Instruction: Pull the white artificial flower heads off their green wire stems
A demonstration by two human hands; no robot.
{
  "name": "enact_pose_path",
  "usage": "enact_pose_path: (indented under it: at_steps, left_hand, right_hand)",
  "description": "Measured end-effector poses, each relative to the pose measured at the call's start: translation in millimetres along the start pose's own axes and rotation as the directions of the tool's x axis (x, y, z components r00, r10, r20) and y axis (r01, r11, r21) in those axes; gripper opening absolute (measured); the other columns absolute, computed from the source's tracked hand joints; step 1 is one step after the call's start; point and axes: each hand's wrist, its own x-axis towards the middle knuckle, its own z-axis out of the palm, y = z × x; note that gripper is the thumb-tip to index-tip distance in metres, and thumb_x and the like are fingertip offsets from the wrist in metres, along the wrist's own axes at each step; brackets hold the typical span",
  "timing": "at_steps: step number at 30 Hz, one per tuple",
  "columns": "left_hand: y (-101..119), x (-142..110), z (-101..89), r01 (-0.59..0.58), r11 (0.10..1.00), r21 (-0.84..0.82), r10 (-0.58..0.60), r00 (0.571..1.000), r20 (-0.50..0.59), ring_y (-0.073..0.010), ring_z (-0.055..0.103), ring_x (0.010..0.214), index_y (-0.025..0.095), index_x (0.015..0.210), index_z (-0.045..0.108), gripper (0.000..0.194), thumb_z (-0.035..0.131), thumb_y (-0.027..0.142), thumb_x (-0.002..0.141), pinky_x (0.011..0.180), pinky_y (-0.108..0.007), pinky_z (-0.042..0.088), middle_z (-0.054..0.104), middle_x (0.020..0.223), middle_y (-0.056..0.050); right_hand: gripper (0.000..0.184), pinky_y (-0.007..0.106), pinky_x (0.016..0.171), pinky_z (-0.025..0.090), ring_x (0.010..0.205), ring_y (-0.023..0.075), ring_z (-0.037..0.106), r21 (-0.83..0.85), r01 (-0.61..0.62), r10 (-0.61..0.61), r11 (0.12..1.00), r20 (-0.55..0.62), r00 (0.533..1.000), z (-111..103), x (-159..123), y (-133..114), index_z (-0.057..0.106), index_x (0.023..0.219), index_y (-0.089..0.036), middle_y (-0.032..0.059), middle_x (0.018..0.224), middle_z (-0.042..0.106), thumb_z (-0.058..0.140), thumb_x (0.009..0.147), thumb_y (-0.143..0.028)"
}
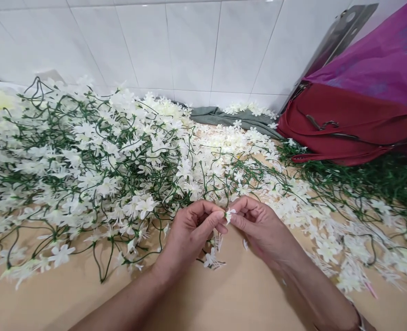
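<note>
Between my two hands, over the front of the table, is a small white artificial flower (229, 215) with a green base. My left hand (200, 226) pinches it at the green base, thumb against forefinger. With thumb and fingertips, my right hand (253, 223) grips its petals from the right side. Below my left hand hangs or lies another white flower (211, 258) with thin white stamens; I cannot tell whether it is joined to the held stem. A big heap of white flowers on green stems (121, 151) lies just beyond and left of my hands.
Loose white blossoms (224, 140) and stamen pieces (348, 234) cover the table (217, 299) behind and to the right. A red bag (337, 124) and a purple bag (379, 59) rest on green stems (372, 177) at right. Grey-green cloth (220, 115) lies along the tiled wall (189, 46).
</note>
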Motion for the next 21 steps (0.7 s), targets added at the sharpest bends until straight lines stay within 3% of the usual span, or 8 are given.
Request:
enact_pose_path:
  at_steps: [10,15,21]
  left_hand:
    - [-3.6,-0.6,0.6,-0.01,0.999,0.04,0.011,1.0,-0.016,-0.0126,0.065,0.069,0.016,0.084,0.071,0.026,0.072,0.041,0.094,0.071,-0.023,0.051,0.074,0.073,-0.002]
    - [-1.9,-0.7,0.8,-0.024,0.996,0.084,0.024,1.0,-0.002,-0.0153,0.068,0.075,0.017,0.09,0.074,0.027,0.068,0.043,0.096,0.075,-0.025,0.051,0.077,0.08,-0.005]
    - [-2.8,0.6,2.2,-0.023,1.0,0.013,0.024,1.0,-0.007,-0.0155,0.07,0.077,0.016,0.09,0.073,0.029,0.07,0.044,0.094,0.078,-0.026,0.053,0.077,0.08,-0.005]
  right_hand:
    - [0.034,0.027,0.064,0.04,0.064,0.0128,0.051,-0.016,-0.007,0.007,1.0,-0.019,1.0,0.8,2.9,1.8,0.071,0.075,-0.022,-0.0033,0.066,0.061,0.094,0.067,-0.045]
    - [0.03,0.027,0.069,0.043,0.069,0.0131,0.054,0.019,0.019,-0.019,1.0,0.019,1.0,-3.7,4.5,-3.2,0.071,0.08,-0.022,-0.0033,0.072,0.062,0.093,0.071,-0.041]
    - [0.029,0.031,0.082,0.047,0.08,0.0155,0.06,0.051,0.009,-0.012,0.999,0.068,0.998,-6.1,4.3,-5.4,0.075,0.092,-0.024,-0.0012,0.081,0.068,0.091,0.074,-0.041]
